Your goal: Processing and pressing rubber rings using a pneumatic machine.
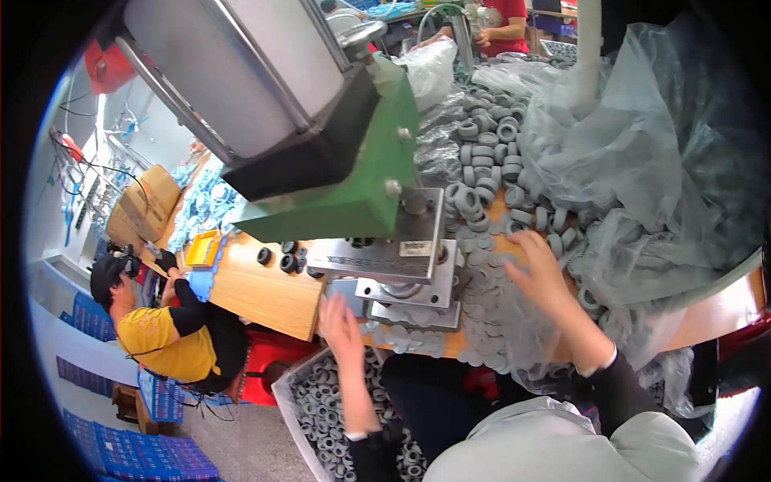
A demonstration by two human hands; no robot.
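A press with a green body (pixel 337 181) stands before me, and a steel die (pixel 405 285) sits beneath it. My left hand (pixel 342 331) is raised at the left side of the die, its fingers stretched out, and I see nothing in them. To the right of the press, my right hand (pixel 536 267) hovers over the table with thumb and fingers apart. Near its fingertips lie grey rings (pixel 520 217) in a loose heap. Thin grey discs (pixel 482 309) are scattered between the die and my right hand.
Below my left forearm stands a white bin (pixel 299 406) of grey rings. Clear plastic bags (pixel 610 153) crowd the right side. Black rings (pixel 287 262) lie on the wooden table (pixel 257 293). A person in yellow (pixel 173 345) sits at left; another in red (pixel 506 28) works at the back.
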